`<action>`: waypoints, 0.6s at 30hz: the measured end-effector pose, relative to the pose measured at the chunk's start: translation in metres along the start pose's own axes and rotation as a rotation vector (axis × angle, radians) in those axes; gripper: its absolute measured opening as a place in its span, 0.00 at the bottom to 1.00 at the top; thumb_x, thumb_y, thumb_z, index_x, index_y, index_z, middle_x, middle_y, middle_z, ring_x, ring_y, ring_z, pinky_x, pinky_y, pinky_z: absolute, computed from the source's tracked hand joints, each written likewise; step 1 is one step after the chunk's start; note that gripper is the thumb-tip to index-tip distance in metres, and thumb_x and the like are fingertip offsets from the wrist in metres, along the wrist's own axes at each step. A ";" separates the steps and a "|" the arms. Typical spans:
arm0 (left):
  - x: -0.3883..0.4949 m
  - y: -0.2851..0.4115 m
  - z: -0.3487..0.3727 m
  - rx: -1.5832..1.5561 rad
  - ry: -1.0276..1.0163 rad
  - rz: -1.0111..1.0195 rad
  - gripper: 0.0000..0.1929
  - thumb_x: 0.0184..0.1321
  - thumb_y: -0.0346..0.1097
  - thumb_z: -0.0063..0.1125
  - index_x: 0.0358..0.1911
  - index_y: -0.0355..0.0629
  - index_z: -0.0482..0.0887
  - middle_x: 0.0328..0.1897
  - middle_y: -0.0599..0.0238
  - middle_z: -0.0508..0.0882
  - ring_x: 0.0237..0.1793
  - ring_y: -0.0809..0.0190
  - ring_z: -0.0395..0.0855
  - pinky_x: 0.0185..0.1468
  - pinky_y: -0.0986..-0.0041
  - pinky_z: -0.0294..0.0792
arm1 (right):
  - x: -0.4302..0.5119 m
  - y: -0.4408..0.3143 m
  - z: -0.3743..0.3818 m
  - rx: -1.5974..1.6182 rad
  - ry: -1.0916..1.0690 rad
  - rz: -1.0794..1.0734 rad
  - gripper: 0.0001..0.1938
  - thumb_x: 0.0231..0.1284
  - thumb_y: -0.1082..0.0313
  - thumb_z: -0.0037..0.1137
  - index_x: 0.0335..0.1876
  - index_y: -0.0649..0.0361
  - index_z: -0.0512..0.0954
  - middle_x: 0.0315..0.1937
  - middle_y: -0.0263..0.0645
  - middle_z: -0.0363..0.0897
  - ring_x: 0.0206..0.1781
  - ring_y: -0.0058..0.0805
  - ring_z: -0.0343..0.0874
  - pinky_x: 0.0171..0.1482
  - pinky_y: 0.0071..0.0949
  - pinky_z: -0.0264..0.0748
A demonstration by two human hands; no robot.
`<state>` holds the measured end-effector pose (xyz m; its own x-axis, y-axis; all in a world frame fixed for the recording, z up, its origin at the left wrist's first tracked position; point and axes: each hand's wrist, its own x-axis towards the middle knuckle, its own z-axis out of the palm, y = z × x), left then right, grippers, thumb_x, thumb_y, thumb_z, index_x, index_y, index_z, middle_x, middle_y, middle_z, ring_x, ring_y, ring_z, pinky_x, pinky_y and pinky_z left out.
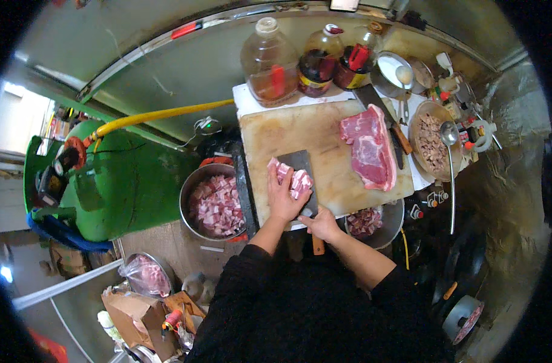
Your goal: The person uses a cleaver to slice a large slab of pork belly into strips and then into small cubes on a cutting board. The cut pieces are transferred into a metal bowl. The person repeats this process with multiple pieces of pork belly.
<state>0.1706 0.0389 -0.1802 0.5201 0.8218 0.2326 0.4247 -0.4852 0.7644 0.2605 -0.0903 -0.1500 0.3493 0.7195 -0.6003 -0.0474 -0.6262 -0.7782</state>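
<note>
A cleaver (298, 159) lies flat at the near edge of the worn cutting board (280, 131), with cut pieces of pork (299, 182) on its blade. My left hand (285, 197) rests over these pieces, fingers spread around them, pressing them against the blade. Around the cleaver where blade meets wooden handle, my right hand (320, 224) is closed. A large slab of raw pork (371, 152) lies on the board's right side. Left of the board, a metal pot (184, 199) holds many cut meat chunks (216, 206).
Large plastic bottles (268, 63) line the back. Another knife (376, 102) lies along the board's right edge. Beyond it stand a bowl of meat pieces (432, 140) and a ladle (449, 134). Below the board's front right is a metal basin (394, 222). A green bin (135, 181) stands left.
</note>
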 end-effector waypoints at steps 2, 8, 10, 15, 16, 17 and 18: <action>-0.002 -0.002 -0.008 -0.064 0.042 -0.051 0.39 0.40 0.49 0.75 0.59 0.43 0.76 0.73 0.34 0.55 0.72 0.32 0.55 0.71 0.49 0.54 | 0.003 -0.004 0.008 -0.078 -0.019 0.032 0.17 0.55 0.62 0.68 0.41 0.64 0.74 0.22 0.36 0.78 0.20 0.22 0.77 0.24 0.28 0.75; -0.028 -0.023 -0.081 -0.011 0.237 -0.178 0.39 0.40 0.45 0.75 0.60 0.42 0.75 0.75 0.38 0.54 0.72 0.35 0.57 0.72 0.55 0.55 | -0.007 -0.038 0.056 -0.256 -0.108 -0.291 0.16 0.54 0.60 0.66 0.39 0.62 0.73 0.19 0.40 0.77 0.20 0.34 0.77 0.26 0.36 0.74; -0.038 -0.040 -0.108 0.014 0.324 -0.200 0.37 0.45 0.44 0.73 0.60 0.39 0.74 0.74 0.40 0.56 0.71 0.37 0.60 0.71 0.55 0.56 | -0.012 -0.055 0.080 -0.412 -0.101 -0.394 0.15 0.54 0.59 0.63 0.35 0.63 0.72 0.21 0.46 0.77 0.26 0.48 0.78 0.31 0.43 0.75; -0.061 -0.094 -0.149 0.092 0.520 -0.466 0.28 0.55 0.44 0.66 0.58 0.37 0.76 0.71 0.42 0.64 0.70 0.42 0.63 0.70 0.60 0.58 | -0.013 -0.087 0.131 -0.562 -0.130 -0.435 0.13 0.58 0.61 0.59 0.36 0.63 0.72 0.22 0.50 0.77 0.29 0.53 0.78 0.34 0.48 0.74; -0.067 -0.107 -0.157 0.119 0.557 -0.545 0.27 0.57 0.44 0.65 0.57 0.37 0.77 0.69 0.42 0.66 0.68 0.43 0.65 0.70 0.61 0.59 | -0.013 -0.090 0.136 -0.565 -0.122 -0.470 0.13 0.58 0.62 0.59 0.36 0.63 0.72 0.21 0.50 0.76 0.28 0.53 0.78 0.32 0.47 0.73; -0.074 -0.120 -0.164 0.145 0.592 -0.624 0.25 0.59 0.44 0.63 0.56 0.36 0.78 0.68 0.42 0.68 0.67 0.43 0.66 0.69 0.61 0.60 | -0.012 -0.093 0.139 -0.576 -0.116 -0.499 0.13 0.58 0.62 0.59 0.36 0.63 0.71 0.21 0.51 0.77 0.29 0.54 0.78 0.33 0.48 0.73; -0.081 -0.131 -0.172 0.147 0.633 -0.686 0.24 0.61 0.44 0.61 0.56 0.36 0.78 0.66 0.43 0.69 0.66 0.44 0.68 0.68 0.62 0.61 | -0.011 -0.095 0.140 -0.586 -0.108 -0.527 0.13 0.58 0.61 0.59 0.36 0.63 0.71 0.21 0.51 0.77 0.29 0.54 0.78 0.33 0.48 0.73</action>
<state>-0.0552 0.0872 -0.1958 -0.3588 0.9303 0.0763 0.6006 0.1676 0.7818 0.1302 0.0033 -0.0955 0.0947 0.9714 -0.2178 0.6094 -0.2296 -0.7589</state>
